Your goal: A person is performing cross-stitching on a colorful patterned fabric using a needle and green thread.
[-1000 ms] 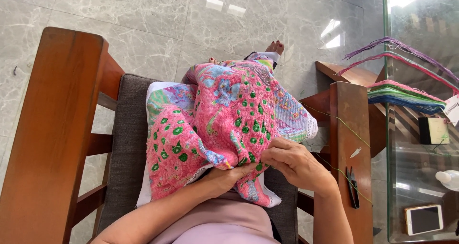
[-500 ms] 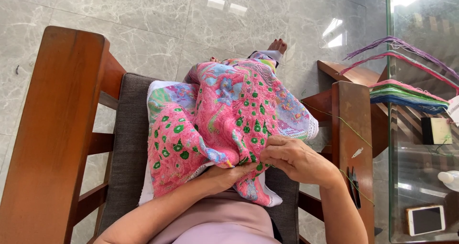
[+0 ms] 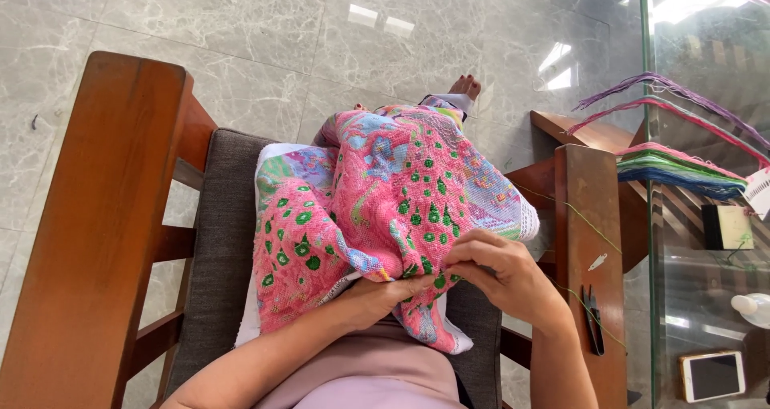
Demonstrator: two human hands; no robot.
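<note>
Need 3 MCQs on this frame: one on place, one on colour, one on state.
1. Where do the black snips lie?
A. on the wooden armrest
B. on the floor
C. on the glass table

2. Main colour of the embroidered cloth?
A. blue
B. pink
C. brown

3. What are the left hand and right hand doing?
A. hanging free
B. both on the cloth
C. holding the phone

Answers: 1 A, the snips rest on the armrest top; 2 B, pink with green spots; 3 B, both hands pinch the cloth's lower edge.
</note>
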